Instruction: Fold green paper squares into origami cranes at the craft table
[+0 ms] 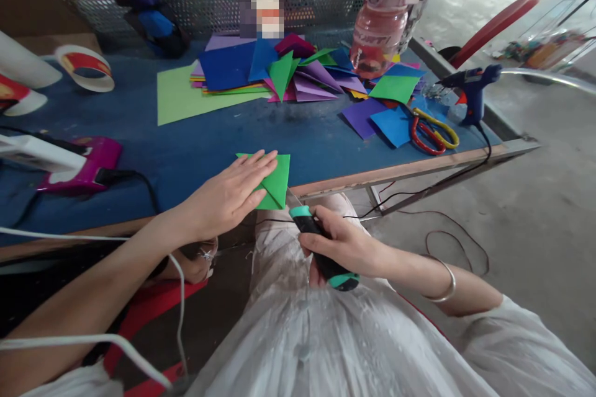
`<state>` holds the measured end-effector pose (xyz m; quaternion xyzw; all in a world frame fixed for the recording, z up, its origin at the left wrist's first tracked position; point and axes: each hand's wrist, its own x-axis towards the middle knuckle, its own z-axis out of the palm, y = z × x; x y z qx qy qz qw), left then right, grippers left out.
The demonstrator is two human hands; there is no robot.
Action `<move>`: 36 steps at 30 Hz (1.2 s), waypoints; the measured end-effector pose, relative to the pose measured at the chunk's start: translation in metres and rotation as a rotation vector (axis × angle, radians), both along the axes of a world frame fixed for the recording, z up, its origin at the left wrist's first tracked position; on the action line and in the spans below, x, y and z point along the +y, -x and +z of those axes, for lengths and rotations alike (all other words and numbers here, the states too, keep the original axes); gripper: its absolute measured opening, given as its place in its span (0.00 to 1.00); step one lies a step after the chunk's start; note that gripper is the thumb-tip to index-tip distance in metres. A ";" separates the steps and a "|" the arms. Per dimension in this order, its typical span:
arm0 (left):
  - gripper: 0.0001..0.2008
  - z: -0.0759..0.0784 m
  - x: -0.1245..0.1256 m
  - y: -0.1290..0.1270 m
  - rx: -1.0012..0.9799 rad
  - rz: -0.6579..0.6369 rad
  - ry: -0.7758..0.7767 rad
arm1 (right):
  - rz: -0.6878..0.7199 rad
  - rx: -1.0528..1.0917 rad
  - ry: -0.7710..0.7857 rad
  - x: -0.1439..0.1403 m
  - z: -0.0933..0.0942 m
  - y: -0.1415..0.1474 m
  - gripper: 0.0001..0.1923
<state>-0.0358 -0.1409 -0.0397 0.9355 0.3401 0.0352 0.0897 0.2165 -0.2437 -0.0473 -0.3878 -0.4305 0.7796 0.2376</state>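
a folded piece of green paper (274, 183) lies at the near edge of the blue table (209, 142), just ahead of the person's lap; it is bright green, creased into overlapping triangular flaps, with a diagonal fold running across it and its near corner pointing toward the table's wooden edge. the left hand (230, 195) lies flat on top of it, fingers stretched out and together, pressing the paper down rather than gripping it. the right hand (344, 245) is clenched around the black and teal handle of a utility knife (319, 248), whose short blade points up toward the near corner of the paper, close to it; whether the tip touches the paper cannot be told. a bangle (444, 288) sits on the right wrist. farther back on the table is a loose heap of coloured paper sheets (279, 68) in blue, purple, green and pink, and a pink water bottle (382, 25) stands beside it. to the right lie scissors (431, 130) with red and yellow handles, and a blue glue gun (472, 90) stands near the table's corner. at the left rest a magenta glue gun (86, 164) and a roll of tape (86, 65).
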 end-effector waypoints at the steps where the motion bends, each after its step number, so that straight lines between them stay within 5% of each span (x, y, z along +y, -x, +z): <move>1: 0.30 0.001 0.000 -0.001 -0.005 0.008 0.010 | -0.012 0.006 -0.002 0.002 0.000 0.002 0.19; 36: 0.28 -0.002 -0.002 -0.007 -0.044 0.008 -0.056 | -0.051 -0.069 -0.067 0.005 -0.001 0.004 0.13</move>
